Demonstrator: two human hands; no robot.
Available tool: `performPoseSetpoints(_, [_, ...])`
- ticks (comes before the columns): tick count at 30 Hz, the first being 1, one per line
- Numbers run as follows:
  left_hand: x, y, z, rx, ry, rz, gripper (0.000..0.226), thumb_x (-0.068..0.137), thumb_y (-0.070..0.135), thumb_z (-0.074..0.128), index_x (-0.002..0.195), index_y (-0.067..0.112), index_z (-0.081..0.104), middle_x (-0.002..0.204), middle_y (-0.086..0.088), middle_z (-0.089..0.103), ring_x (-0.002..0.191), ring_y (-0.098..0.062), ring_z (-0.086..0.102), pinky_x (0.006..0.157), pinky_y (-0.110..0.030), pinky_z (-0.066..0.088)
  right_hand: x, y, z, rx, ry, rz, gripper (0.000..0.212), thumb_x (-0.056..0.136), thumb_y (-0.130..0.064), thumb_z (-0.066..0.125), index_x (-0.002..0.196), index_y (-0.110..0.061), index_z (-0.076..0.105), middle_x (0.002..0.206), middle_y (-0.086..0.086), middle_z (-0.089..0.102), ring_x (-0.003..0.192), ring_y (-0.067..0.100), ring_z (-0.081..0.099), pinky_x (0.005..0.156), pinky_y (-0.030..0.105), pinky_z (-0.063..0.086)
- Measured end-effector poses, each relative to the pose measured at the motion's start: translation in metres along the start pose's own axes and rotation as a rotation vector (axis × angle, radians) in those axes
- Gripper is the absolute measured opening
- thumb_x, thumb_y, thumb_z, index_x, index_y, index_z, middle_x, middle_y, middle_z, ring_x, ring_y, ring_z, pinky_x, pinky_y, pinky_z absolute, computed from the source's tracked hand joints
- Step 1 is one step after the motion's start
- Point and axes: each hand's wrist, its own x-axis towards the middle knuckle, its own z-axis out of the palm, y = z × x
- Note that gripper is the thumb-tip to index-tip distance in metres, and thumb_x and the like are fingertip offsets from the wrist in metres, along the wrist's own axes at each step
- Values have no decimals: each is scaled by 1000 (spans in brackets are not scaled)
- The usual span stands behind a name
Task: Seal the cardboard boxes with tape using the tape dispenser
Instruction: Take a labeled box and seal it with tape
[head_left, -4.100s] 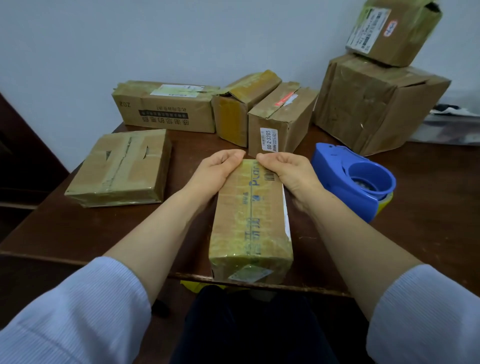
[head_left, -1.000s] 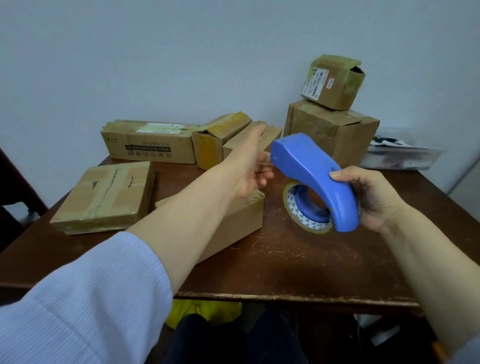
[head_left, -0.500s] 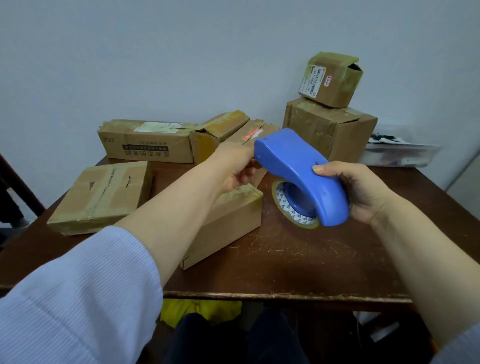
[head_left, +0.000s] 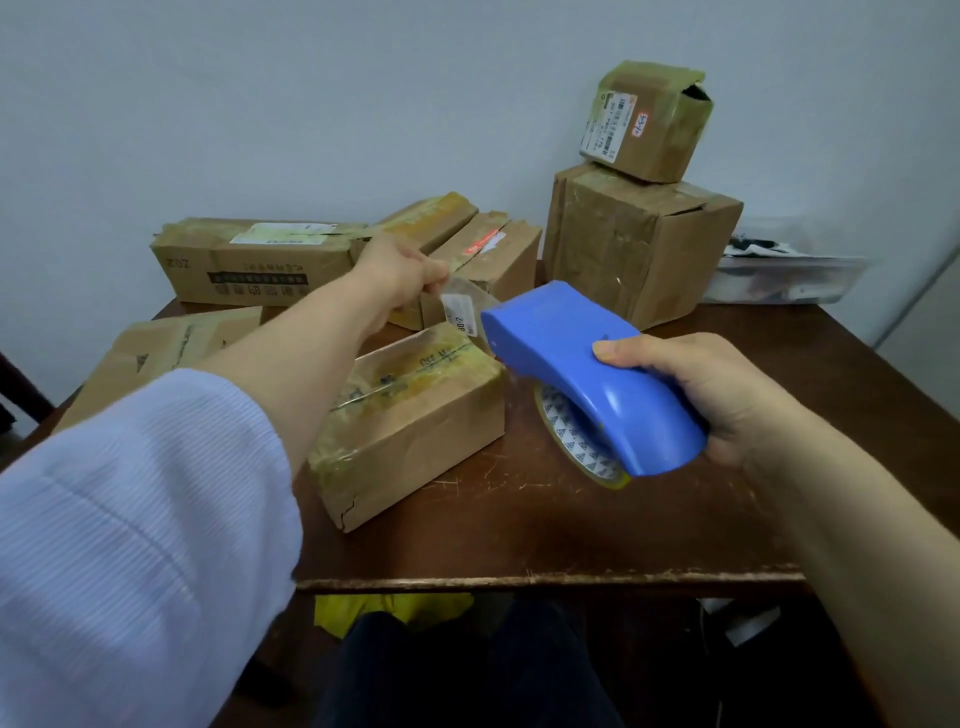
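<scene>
the left hand (head_left: 397, 273) has drawn back from the dispenser's nose, where it was half a second ago. it now pinches the end of a clear tape strip (head_left: 467, 292) between thumb and fingertips, and the strip stretches from hand to nose. the right hand (head_left: 722, 395) still grips the blue dispenser (head_left: 582, 364), thumb pressed on top, the other fingers hidden beneath. the dispenser sits a little lower than before, its nose just beside the far end of the box (head_left: 410, 421), which lies slantwise on the table (head_left: 545, 540) as it did.
</scene>
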Motion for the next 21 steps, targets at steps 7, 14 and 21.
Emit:
performPoseSetpoints(7, [8, -15, 4, 40, -69, 8, 17, 93, 20, 63, 83, 9, 69, 65, 3, 58, 57, -7, 44, 63, -23, 39, 4, 4, 8, -59, -11, 31, 44, 53, -37, 77, 76, 0, 71, 72, 14, 72, 58, 21, 68, 61, 30, 53])
performPoseSetpoints(14, [11, -20, 4, 68, -95, -8, 25, 93, 23, 63, 70, 13, 65, 62, 3, 57, 56, -9, 43, 59, -23, 40, 7, 5, 14, -71, -11, 37, 30, 70, -32, 77, 72, -3, 71, 66, 9, 72, 54, 17, 67, 54, 26, 52])
performPoseSetpoints(21, [16, -24, 6, 88, -113, -28, 27, 92, 24, 64, 69, 10, 65, 64, 0, 56, 56, -12, 42, 56, -23, 39, 9, 5, 18, -83, -18, 60, 29, 72, -32, 76, 72, -4, 70, 64, 7, 71, 52, 15, 67, 50, 23, 51])
